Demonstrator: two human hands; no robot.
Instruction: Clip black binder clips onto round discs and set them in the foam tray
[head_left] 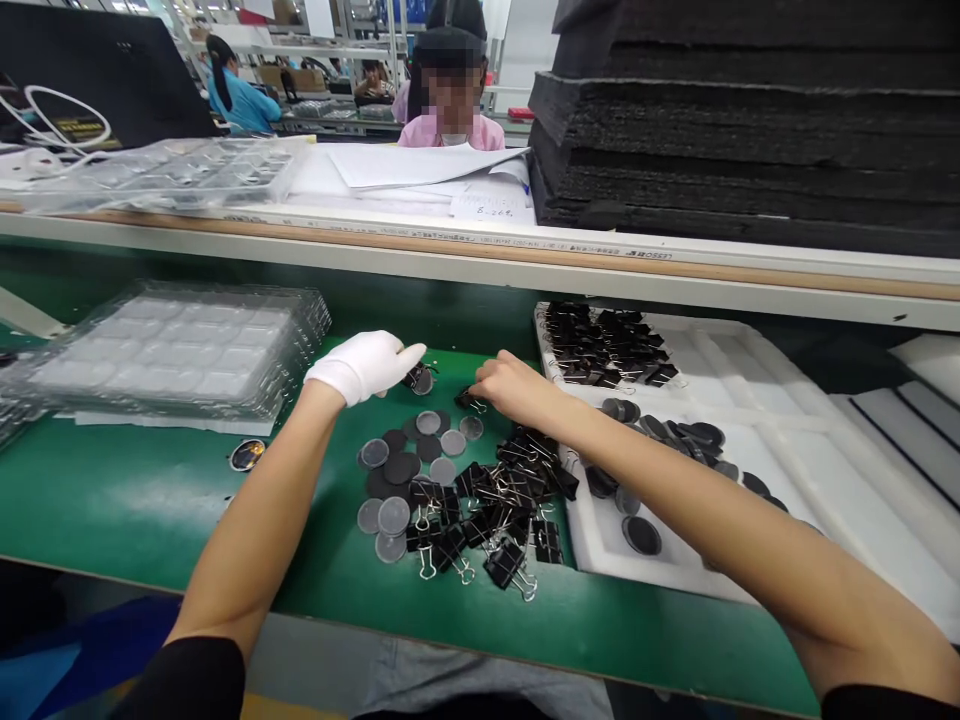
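My left hand (364,366), in a white glove, is closed on a small round part (423,381) with dark pieces on it; its details are too small to make out. Just to the right, my bare right hand (504,384) pinches a black binder clip (469,401) with silver wire handles. Below both hands lie loose grey and black discs (401,467). A heap of black binder clips (517,480) spreads beside them, under my right forearm. To the left of my left forearm sits another round part (247,455) with a shiny, orange-flecked face.
Stacked clear plastic trays (172,345) stand at the left. On the right, a white foam tray (600,545) bears more clips and discs. A shelf edge (450,262) crosses behind my hands, with black foam sheets (720,150) piled above. A person (450,130) sits opposite.
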